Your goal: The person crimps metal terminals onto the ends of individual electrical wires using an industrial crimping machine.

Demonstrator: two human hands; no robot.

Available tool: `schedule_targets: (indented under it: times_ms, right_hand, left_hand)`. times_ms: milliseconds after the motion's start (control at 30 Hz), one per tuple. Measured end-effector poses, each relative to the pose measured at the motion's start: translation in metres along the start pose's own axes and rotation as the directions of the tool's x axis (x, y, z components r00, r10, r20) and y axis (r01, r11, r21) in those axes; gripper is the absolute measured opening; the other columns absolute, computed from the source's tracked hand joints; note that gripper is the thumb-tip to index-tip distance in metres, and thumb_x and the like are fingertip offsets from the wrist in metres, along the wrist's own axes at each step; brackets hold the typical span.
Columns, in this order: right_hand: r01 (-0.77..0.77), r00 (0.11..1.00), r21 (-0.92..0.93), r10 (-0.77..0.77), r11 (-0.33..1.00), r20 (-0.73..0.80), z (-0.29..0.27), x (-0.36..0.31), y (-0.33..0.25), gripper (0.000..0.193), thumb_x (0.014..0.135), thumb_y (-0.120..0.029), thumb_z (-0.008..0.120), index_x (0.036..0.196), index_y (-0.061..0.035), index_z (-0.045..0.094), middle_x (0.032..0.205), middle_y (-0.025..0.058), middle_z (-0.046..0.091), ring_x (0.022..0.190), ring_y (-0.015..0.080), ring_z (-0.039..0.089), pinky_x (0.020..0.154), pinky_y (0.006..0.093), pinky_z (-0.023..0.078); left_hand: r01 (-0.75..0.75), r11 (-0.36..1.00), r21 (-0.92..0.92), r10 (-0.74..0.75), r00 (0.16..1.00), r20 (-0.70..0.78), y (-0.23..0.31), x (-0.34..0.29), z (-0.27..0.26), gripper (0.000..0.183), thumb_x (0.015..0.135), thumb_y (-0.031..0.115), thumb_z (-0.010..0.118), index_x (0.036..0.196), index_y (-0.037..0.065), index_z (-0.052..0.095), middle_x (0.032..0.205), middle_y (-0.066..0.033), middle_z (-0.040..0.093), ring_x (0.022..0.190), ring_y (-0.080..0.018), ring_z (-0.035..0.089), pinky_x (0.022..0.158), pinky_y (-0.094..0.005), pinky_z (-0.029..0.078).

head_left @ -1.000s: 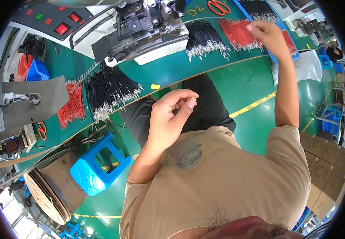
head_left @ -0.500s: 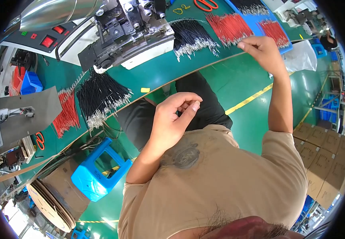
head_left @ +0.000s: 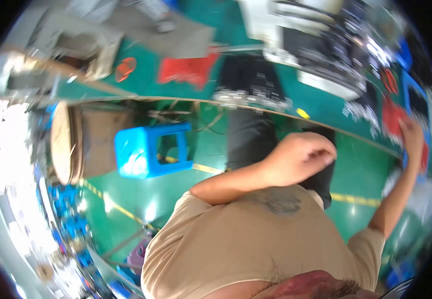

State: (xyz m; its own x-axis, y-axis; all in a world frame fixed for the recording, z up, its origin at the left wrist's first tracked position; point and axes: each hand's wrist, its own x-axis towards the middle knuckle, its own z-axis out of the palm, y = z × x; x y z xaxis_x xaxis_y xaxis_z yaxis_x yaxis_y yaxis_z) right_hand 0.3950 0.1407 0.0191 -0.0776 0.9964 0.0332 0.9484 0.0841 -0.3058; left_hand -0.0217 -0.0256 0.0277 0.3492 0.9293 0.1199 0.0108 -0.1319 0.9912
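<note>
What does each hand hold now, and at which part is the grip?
It cannot be told. The left hand is curled shut above the lap; the right hand rests on red wires. Blur hides any hold.

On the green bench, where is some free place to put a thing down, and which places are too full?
The picture is blurred, so only roughly. Bare green bench shows between the black wire bundle and the red wires near the right hand, around a yellow tag. The far side is crowded by the grey machine. The left hand hangs off the bench.
</note>
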Motion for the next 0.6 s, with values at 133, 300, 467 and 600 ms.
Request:
schedule_targets:
  times_ms: [133, 300, 467, 600]
  right_hand:
    - [-0.148, 0.981, 0.186, 0.121, 0.971, 0.150, 0.013, 0.023, 0.021, 0.024, 0.086, -0.022, 0.062, 0.080, 0.0003, 0.060, 0.065, 0.0049, 0.056, 0.062, 0.0116, 0.050, 0.061, 0.0284, 0.040]
    - [-0.047, 0.997, 0.106, 0.041, 0.993, 0.062, 0.018, 0.027, 0.020, 0.021, 0.088, -0.019, 0.059, 0.079, -0.0005, 0.058, 0.063, 0.0009, 0.052, 0.059, 0.0078, 0.045, 0.055, 0.0248, 0.036]
    - [-0.007, 0.999, 0.146, -0.001, 0.989, 0.052, 0.019, 0.029, 0.033, 0.018, 0.089, -0.016, 0.057, 0.079, -0.0017, 0.057, 0.063, -0.0016, 0.050, 0.057, 0.0053, 0.042, 0.052, 0.0229, 0.032]
    - [-0.031, 0.999, 0.347, 0.015, 0.937, 0.049, 0.018, 0.031, 0.051, 0.017, 0.092, -0.016, 0.055, 0.079, -0.0047, 0.055, 0.063, -0.0046, 0.047, 0.054, 0.0035, 0.038, 0.050, 0.0213, 0.029]
  left_hand:
    - [-0.012, 0.999, 0.048, 0.017, 0.993, -0.114, 0.007, -0.014, -0.032, 0.010, 0.084, 0.004, 0.060, 0.094, 0.001, 0.063, 0.087, -0.0061, 0.064, 0.073, -0.0119, 0.059, 0.062, -0.0257, 0.047]
    - [0.051, 0.985, 0.162, 0.042, 0.853, -0.520, 0.024, -0.043, -0.100, 0.012, 0.087, 0.006, 0.060, 0.095, 0.001, 0.065, 0.085, -0.0045, 0.064, 0.073, -0.0102, 0.060, 0.065, -0.0231, 0.048]
    - [0.321, 0.868, 0.378, 0.184, 0.499, -0.847, 0.011, -0.061, -0.213, 0.016, 0.086, 0.012, 0.059, 0.093, -0.002, 0.064, 0.076, -0.0040, 0.065, 0.064, -0.0085, 0.056, 0.057, -0.0207, 0.044]
    - [0.671, 0.421, 0.610, 0.268, 0.551, -0.791, -0.010, -0.058, -0.288, 0.026, 0.079, 0.022, 0.063, 0.097, 0.004, 0.067, 0.081, -0.0149, 0.067, 0.074, -0.0269, 0.065, 0.066, -0.0339, 0.051]
